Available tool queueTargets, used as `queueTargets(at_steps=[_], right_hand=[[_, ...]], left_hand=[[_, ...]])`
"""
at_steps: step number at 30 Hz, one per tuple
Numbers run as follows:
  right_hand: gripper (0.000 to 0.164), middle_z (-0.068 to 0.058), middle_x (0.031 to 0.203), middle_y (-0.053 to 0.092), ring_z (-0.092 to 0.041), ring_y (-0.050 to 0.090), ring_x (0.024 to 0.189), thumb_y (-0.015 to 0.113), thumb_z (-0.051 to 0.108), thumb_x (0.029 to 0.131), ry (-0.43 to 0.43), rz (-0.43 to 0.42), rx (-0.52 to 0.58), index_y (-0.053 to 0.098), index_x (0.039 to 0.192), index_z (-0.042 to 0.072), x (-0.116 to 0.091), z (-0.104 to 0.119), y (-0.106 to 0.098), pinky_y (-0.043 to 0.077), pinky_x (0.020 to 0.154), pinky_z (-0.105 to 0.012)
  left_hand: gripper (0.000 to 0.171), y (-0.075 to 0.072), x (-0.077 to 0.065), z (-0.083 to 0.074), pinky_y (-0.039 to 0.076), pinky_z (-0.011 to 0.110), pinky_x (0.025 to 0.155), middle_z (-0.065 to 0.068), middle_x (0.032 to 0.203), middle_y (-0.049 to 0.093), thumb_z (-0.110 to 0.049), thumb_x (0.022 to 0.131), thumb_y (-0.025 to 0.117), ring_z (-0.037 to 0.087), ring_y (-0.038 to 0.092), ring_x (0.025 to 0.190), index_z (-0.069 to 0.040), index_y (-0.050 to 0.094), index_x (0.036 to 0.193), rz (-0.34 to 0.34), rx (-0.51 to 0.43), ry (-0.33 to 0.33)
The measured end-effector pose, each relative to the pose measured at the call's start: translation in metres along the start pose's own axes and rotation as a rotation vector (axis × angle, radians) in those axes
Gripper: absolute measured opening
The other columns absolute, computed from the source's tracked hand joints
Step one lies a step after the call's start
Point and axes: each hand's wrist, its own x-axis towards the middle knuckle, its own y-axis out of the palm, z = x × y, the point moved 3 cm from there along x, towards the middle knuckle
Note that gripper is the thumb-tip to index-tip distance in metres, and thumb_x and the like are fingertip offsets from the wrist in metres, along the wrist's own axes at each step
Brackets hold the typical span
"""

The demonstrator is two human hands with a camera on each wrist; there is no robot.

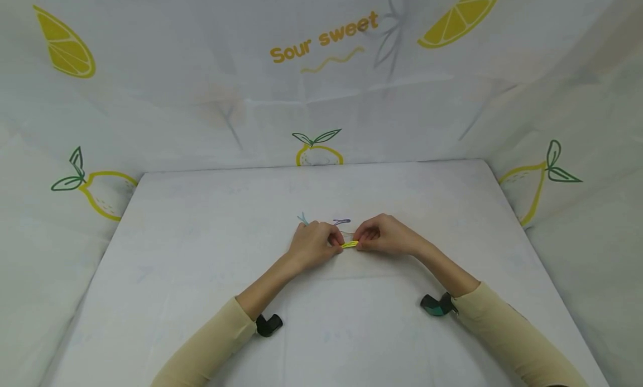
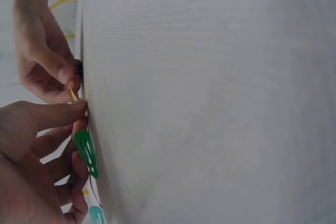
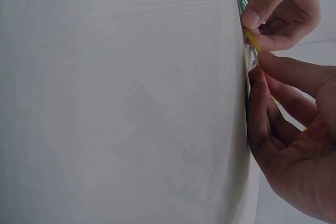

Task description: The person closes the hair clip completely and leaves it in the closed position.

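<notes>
Between my two hands is a yellow snap hair clip, low over the white table. My left hand pinches its left end between thumb and finger, and my right hand pinches the right end. Right by the left fingers, a green hair clip shows in the left wrist view; in the head view that hand hides it. A light blue clip pokes out behind the left knuckles. Just beyond the yellow clip lies a purple clip, with a thin brownish outline between them.
A white cloth covers the table. Behind it hangs a white curtain printed with lemons, which also closes in both sides. Small dark devices, a left one and a right one, stick out at the sleeve cuffs.
</notes>
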Motion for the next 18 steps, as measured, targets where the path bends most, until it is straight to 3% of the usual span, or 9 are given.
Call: queueTargets(at_steps=[18], right_hand=[[0.013, -0.006, 0.097, 0.080, -0.013, 0.070, 0.086, 0.081, 0.009, 0.097, -0.015, 0.023, 0.030, 0.081, 0.108, 0.004, -0.0007, 0.0014, -0.0015, 0.058, 0.081, -0.019]], left_hand=[[0.005, -0.0043, -0.0010, 0.0041, 0.039, 0.040, 0.086, -0.009, 0.085, 0.080, -0.018, 0.091, 0.085, 0.010, 0.071, 0.089, -0.022, 0.082, 0.092, 0.004, -0.071, 0.015]])
